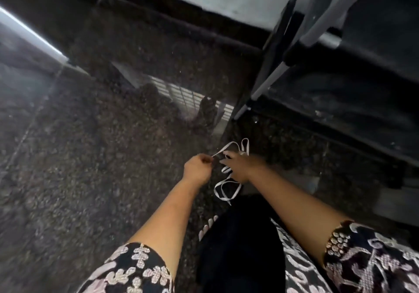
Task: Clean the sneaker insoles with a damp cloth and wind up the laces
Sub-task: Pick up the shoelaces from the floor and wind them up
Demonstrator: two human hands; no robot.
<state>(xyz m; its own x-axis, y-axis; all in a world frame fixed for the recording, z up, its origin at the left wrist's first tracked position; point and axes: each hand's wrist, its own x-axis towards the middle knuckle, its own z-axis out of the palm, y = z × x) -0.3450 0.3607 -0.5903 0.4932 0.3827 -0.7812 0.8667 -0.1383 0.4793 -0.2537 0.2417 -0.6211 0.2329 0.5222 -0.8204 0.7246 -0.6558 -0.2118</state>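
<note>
A white flat shoelace (226, 193) hangs in loose loops over the dark speckled floor (90, 156). My left hand (199, 168) is closed, pinching one end of the lace between thumb and fingers. Just to its right, my right hand (238, 165) has the lace looped around its fingers; more loops stick up behind it and dangle below it. No sneaker, insole or cloth is in view.
A dark shelf or rack with pale metal legs (260, 88) stands at the right. A black raised step (158, 20) runs along the far side. My dark-clothed leg (240, 247) and patterned sleeves fill the bottom. The floor reflects a bright window grille (181, 93).
</note>
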